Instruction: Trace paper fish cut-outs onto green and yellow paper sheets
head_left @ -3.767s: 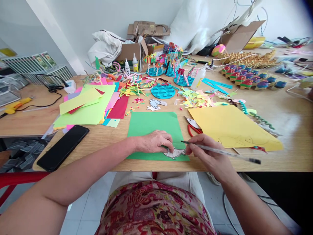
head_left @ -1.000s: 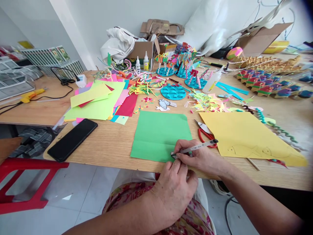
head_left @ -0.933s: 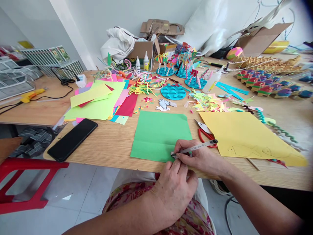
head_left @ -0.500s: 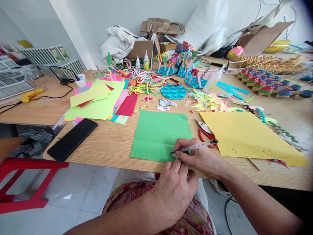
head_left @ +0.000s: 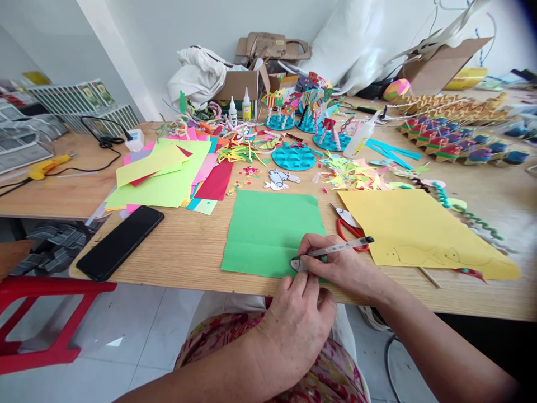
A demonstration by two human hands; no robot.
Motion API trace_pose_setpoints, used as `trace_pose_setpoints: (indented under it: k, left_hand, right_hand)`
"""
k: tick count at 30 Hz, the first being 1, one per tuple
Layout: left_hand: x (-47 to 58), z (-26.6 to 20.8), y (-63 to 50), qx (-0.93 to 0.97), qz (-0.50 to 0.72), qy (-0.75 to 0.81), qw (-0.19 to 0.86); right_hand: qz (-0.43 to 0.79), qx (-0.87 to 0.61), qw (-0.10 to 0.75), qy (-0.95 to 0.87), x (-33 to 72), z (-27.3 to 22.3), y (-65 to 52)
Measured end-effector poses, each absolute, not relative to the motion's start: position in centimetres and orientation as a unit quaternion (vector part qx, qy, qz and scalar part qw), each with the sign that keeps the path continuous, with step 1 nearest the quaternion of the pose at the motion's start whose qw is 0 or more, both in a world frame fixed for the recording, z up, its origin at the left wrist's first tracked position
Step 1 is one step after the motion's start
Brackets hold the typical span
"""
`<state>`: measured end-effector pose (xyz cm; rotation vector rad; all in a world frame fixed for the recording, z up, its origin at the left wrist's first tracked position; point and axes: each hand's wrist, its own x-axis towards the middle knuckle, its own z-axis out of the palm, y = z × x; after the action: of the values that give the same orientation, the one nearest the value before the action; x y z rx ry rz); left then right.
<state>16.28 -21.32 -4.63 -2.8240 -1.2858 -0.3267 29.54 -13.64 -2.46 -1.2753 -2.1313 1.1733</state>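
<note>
A green paper sheet (head_left: pixel 268 224) lies at the table's front edge. On its lower right is a small paper fish cutout (head_left: pixel 296 263) with a dark head, mostly hidden by my fingers. My left hand (head_left: pixel 300 319) presses the cutout down with its fingertips, fingers close together. Pinched in my right hand (head_left: pixel 335 263) is a slim clear pen (head_left: pixel 342 246) with a black end, its tip at the cutout's edge. To the right are red-handled scissors (head_left: pixel 350 225) and a yellow sheet (head_left: pixel 403 224) with pencilled fish outlines.
A black phone (head_left: pixel 121 240) and stacked coloured paper (head_left: pixel 163 173) lie left. Behind are grey fish cutouts (head_left: pixel 279 179), a blue egg-tray disc (head_left: pixel 293 158), paper scraps (head_left: pixel 356 172) and glue bottles (head_left: pixel 246 106). A wooden stick (head_left: pixel 430 277) lies near the front edge.
The view has shifted slightly. The pen tip has moved a little along the cutout's head end, while my left hand keeps pressing in the same place.
</note>
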Motion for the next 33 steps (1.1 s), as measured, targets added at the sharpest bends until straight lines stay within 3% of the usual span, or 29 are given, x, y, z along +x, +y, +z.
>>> trace_pose_setpoints:
  k: [33]
  left_hand:
    - [16.6, -5.6, -19.9, -0.92, -0.075, -0.382, 0.056]
  right_hand:
    - [0.407, -0.467, 0.224, -0.753, 31.8, -2.9, -14.1]
